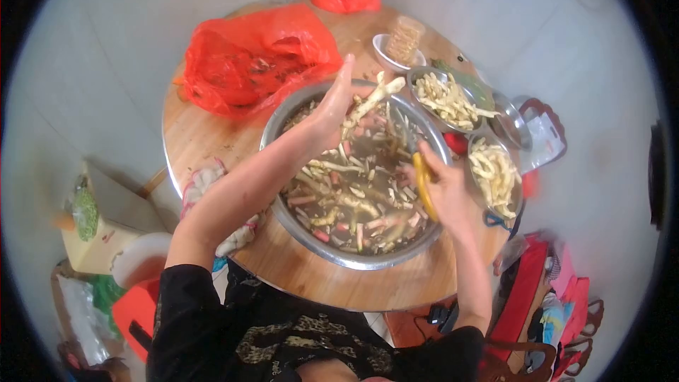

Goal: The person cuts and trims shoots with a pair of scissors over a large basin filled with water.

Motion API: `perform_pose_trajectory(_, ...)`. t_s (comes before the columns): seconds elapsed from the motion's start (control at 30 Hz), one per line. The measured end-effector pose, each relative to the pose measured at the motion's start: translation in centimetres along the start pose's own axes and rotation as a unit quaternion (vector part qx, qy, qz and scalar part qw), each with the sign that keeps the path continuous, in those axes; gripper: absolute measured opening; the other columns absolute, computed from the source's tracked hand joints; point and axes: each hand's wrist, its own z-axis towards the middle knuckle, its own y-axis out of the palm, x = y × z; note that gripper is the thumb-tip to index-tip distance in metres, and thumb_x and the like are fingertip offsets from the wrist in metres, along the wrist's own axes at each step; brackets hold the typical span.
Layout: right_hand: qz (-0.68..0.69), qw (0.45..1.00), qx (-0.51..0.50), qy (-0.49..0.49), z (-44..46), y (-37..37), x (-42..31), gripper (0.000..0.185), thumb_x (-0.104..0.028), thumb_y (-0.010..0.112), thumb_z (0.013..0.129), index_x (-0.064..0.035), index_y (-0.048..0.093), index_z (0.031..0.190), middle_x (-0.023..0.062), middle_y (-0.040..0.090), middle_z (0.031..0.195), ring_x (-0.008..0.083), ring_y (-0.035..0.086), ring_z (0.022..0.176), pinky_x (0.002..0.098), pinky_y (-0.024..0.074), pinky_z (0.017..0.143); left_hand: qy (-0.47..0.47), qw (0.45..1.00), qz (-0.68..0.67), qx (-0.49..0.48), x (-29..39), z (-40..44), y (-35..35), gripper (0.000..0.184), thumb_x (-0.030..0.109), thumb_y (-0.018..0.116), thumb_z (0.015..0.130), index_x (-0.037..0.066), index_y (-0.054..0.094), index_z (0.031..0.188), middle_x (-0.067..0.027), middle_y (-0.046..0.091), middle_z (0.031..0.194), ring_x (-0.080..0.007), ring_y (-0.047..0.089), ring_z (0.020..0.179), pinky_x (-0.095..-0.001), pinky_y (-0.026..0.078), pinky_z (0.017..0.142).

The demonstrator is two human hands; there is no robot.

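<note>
A wide metal basin [339,258] of murky water holds many pale, knobbly roots with pink ends, like young ginger. Above its far side, my left hand [334,110] grips a pale branched ginger root [373,105], fingers pointing up and away; its thumb is mostly hidden. My right hand [447,187], over the basin's right rim, is closed around the yellow handles of a pair of scissors [424,185]. The blades point up and left toward the root, apart from it as far as I can see.
Bowls of pale roots [447,102] [495,173] stand to the right. A red plastic bag [262,56] lies open at the back left. A clear tub [405,39] rests on a white dish [385,46]. Garlic [201,184] lies left of the basin on the round wooden table [304,286].
</note>
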Motion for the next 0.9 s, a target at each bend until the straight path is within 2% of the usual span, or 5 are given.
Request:
perform_pose_trajectory(0.07,-0.126,0.981,-0.017,-0.145,-1.0,0.7,0.3,0.055,-0.015,0.078,0.089,0.0002,0.058,0.138,0.0174,0.068,0.128,0.0157,0.064,0.113,0.0322,0.0506,0.098,-0.025,0.998,-0.060,-0.007,0.2,0.0,-0.3,0.083,0.071,0.023,0.101,0.004,0.068,0.120,0.0004,0.050,0.065,-0.0096,0.043,0.050,-0.0243,0.034,0.043)
perform_pose_trajectory(0.27,0.004,0.999,0.010,-0.040,-0.2,0.1,0.3,0.054,-0.011,0.077,0.090,-0.0005,0.058,0.139,0.0177,0.069,0.127,0.0147,0.063,0.112,0.0303,0.0504,0.097,-0.013,0.997,-0.068,-0.038,-0.4,0.4,-0.6,0.046,0.041,0.046,0.104,0.003,0.065,0.122,0.0029,0.047,0.063,-0.0067,0.042,0.050,-0.0233,0.031,0.042)
perform_pose_trajectory(0.5,-0.018,0.997,0.008,-0.069,-0.6,-0.3,0.3,0.054,-0.009,0.076,0.091,0.0028,0.055,0.140,0.0136,0.072,0.119,0.0082,0.063,0.100,0.0240,0.0513,0.089,-0.017,0.999,-0.010,-0.035,-0.7,0.4,-0.9,0.042,0.041,0.048,0.103,0.009,0.066,0.123,0.0025,0.048,0.062,-0.0069,0.043,0.051,-0.0258,0.034,0.044)
perform_pose_trajectory(0.67,-0.147,0.978,-0.042,-0.140,-1.8,1.0,0.0,0.054,-0.007,0.076,0.089,0.0021,0.056,0.139,0.0179,0.069,0.127,0.0153,0.067,0.108,0.0287,0.0524,0.095,-0.008,1.000,-0.026,0.009,-0.8,0.5,-0.1,0.040,0.041,0.049,0.103,0.011,0.068,0.122,0.0022,0.049,0.063,-0.0081,0.045,0.052,-0.0267,0.037,0.046)
perform_pose_trajectory(0.9,-0.040,0.995,0.004,-0.090,-0.7,1.5,1.0,0.054,-0.012,0.076,0.089,-0.0005,0.057,0.139,0.0229,0.059,0.138,0.0224,0.063,0.122,0.0319,0.0498,0.101,0.051,0.996,-0.063,0.028,-1.2,1.6,-0.6,0.035,0.032,0.043,0.106,0.008,0.064,0.121,0.0037,0.050,0.065,-0.0072,0.044,0.047,-0.0228,0.036,0.039)
